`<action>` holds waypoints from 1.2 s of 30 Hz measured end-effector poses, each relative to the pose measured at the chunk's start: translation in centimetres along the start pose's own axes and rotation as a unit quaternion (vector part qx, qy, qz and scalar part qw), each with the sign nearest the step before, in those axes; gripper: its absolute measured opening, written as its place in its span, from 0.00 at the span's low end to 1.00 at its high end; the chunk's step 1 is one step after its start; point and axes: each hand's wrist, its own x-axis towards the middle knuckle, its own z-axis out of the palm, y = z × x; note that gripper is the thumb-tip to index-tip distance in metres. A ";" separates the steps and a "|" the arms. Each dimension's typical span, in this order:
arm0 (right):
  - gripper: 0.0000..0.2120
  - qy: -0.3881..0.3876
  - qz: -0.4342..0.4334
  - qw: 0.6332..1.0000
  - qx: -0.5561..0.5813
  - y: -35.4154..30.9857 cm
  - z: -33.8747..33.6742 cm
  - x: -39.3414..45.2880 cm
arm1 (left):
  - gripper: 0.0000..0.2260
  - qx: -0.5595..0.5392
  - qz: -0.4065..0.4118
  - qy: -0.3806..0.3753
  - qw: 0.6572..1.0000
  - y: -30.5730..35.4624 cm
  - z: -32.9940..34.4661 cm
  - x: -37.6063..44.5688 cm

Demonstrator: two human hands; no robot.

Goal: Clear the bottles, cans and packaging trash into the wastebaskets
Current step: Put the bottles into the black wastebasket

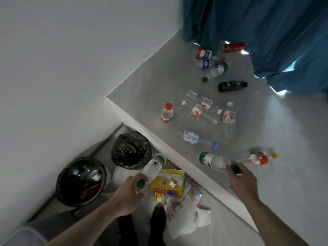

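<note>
Grey bench (pixel 159 77) strewn with lying plastic bottles: clear ones with red-and-white labels (pixel 202 108), a black bottle (pixel 231 86), a red can (pixel 234 47) near the curtain, one upright red-capped bottle (pixel 167 113). Below, on the floor (pixel 221 228): two black-lined wastebaskets (pixel 80 181), yellow packaging (pixel 168 183), crumpled wrappers (pixel 188 215).

Dim, soft — wide-angle edge warp

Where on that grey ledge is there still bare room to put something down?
The grey stone ledge is bare along its left edge, left of the red-capped small bottle, and on the right below the blue curtain. The middle, around the clear water bottles, is crowded.
</note>
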 end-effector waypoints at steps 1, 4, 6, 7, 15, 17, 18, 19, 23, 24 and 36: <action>0.15 -0.001 0.000 1.000 0.003 0.0 0.2 0.1 | 0.22 -0.004 0.002 0.000 1.000 -0.1 0.0 0.1; 0.14 0.005 0.006 1.000 0.006 -0.4 0.2 -0.3 | 0.22 -0.002 0.004 -0.005 1.000 -0.3 -0.2 0.2; 0.13 0.016 0.011 1.000 0.018 -0.2 -0.3 -0.9 | 0.22 0.002 0.003 -0.008 1.000 -0.5 -0.3 0.1; 0.13 0.029 0.013 0.999 0.028 0.4 -0.5 -1.1 | 0.22 0.005 0.002 -0.011 1.000 -0.7 -0.3 -0.1; 0.12 0.041 0.018 0.998 0.047 4.0 -0.8 -4.2 | 0.21 0.014 0.006 -0.011 1.000 -1.2 0.1 -0.5; 0.11 0.045 0.012 0.998 0.047 3.9 -0.5 -4.7 | 0.21 0.014 0.008 -0.010 1.000 -1.3 0.1 -0.7; 0.11 0.045 0.008 0.998 0.041 3.7 -0.4 -5.0 | 0.21 0.015 0.008 -0.010 1.000 -1.4 0.0 -0.9; 0.11 0.040 0.000 0.999 0.037 3.4 -0.1 -5.2 | 0.21 0.013 0.006 -0.008 1.000 -1.6 0.0 -1.1; 0.12 0.031 -0.010 0.999 0.029 1.9 1.5 -6.3 | 0.21 -0.001 -0.002 0.000 1.000 -3.3 -0.7 -2.1; 0.12 0.032 -0.008 0.999 0.032 1.5 1.9 -6.4 | 0.21 0.001 -0.003 -0.004 1.000 -3.9 -0.9 -2.3; 0.10 0.277 0.124 0.953 0.015 2.6 0.1 -7.8 | 0.19 0.108 0.088 -0.082 0.987 -5.0 -5.1 -0.5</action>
